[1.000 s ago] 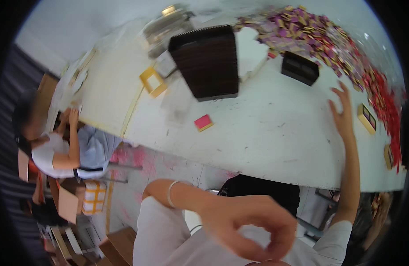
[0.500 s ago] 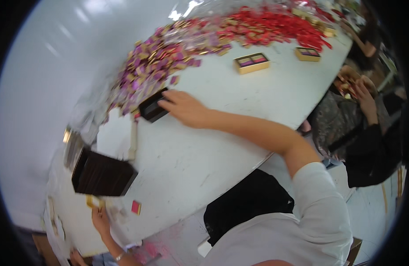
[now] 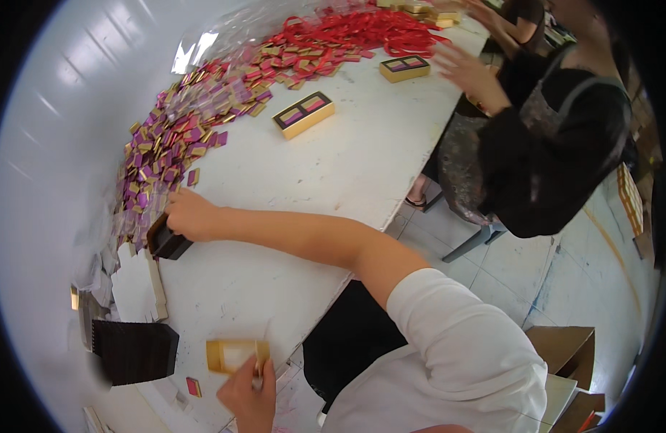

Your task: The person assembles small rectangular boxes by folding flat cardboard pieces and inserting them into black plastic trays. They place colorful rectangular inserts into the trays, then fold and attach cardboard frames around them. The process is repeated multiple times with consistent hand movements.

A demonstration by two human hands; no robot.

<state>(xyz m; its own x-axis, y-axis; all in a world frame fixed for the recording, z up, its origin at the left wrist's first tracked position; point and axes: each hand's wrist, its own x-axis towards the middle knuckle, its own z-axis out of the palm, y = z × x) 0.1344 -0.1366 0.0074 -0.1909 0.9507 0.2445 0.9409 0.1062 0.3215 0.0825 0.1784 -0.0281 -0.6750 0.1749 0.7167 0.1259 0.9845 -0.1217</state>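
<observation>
My right hand [image 3: 194, 216] reaches across the table to a dark brown box insert [image 3: 171, 244], its fingers closed over the upper end. Close to the table's front edge, my left hand [image 3: 248, 393] grips one end of an open gold box [image 3: 216, 356] with a pale inside. A stack of dark inserts [image 3: 134, 352] stands left of that hand. Between them lies a small pink-and-gold piece [image 3: 194, 387]. Beyond my right hand spreads a heap of purple and gold wrapped pieces [image 3: 163, 148].
Two filled gold boxes, one nearer [image 3: 304, 123] and one farther [image 3: 405, 70], sit toward the back. Red ribbons [image 3: 369, 36] pile behind them. White card pieces [image 3: 138, 289] lie at the left. A co-worker [image 3: 542, 151] sits at the right edge, one hand raised over the table.
The view has swung right. My left hand has brought the gold box from beside the dark stack toward me. My right hand stays on the dark insert. The co-worker's hand has risen.
</observation>
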